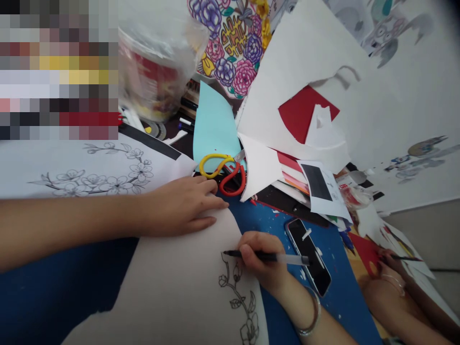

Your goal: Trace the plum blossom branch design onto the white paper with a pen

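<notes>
My right hand (pixel 264 256) is closed around a black pen (pixel 287 258). The pen's tip touches a sheet of white paper (pixel 172 287), at the upper end of a drawn branch with buds, leaves and a flower (pixel 233 287). My left hand (pixel 187 203) lies flat across the top of this sheet, fingers stretched out and holding nothing. Just beyond its fingertips are scissors (pixel 233 186) with yellow and red handles. Behind my left forearm rests another sheet with a printed blossom branch (pixel 104 179). The lower end of the sheet I draw on runs out of view.
A phone (pixel 309 258) with paper scraps lies right of my right hand on the blue mat (pixel 345 302). Light-blue paper (pixel 215 129), red paper (pixel 305 112) and a plastic-wrapped bucket (pixel 154 76) stand behind. At far right, another person's hand (pixel 390 263) holds a dark pencil-like stick.
</notes>
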Available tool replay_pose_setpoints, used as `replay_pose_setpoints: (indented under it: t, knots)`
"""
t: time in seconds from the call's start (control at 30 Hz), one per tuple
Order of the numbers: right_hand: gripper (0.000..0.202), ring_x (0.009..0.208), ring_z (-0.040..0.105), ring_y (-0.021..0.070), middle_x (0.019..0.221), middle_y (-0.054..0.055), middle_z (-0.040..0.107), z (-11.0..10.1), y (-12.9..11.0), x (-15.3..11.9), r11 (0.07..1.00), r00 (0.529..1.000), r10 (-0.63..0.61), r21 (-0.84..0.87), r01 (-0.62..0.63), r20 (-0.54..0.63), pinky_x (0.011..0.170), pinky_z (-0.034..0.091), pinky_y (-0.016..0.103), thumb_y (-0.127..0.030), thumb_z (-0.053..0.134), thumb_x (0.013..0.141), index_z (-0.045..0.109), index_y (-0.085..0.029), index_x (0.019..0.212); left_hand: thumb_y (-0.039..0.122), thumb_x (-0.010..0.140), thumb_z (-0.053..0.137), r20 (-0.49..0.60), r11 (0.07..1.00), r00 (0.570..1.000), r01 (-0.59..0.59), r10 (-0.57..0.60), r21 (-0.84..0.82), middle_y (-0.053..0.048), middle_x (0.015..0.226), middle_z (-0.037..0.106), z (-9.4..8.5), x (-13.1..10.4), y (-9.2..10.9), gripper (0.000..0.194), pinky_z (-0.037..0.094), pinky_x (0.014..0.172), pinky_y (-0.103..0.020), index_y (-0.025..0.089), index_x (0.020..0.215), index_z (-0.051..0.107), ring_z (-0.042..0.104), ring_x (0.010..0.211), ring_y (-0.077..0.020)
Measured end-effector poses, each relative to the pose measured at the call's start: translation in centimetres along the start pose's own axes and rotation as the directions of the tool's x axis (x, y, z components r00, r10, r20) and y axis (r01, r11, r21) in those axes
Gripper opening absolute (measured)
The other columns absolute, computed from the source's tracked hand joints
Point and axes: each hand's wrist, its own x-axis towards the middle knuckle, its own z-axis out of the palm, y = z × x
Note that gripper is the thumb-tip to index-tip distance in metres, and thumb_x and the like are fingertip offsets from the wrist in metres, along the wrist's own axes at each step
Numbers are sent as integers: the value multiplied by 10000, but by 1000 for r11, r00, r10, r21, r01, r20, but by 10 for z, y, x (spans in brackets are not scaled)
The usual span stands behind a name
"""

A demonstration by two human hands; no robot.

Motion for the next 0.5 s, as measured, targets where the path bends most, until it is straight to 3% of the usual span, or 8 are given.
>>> replay_pose_setpoints:
  t: [0.5]
  knots:
    - [316,428,467,108,500,-22,516,0,-1,1,1000,1000,-13,-11,13,3,408,365,227,-179,496,863,438,-218,555,401,908,408,-11,1000,1000,-6,6,5,-96,1010,546,0,-1,1,365,429,779,-412,271,1208,569,541,863,-248]
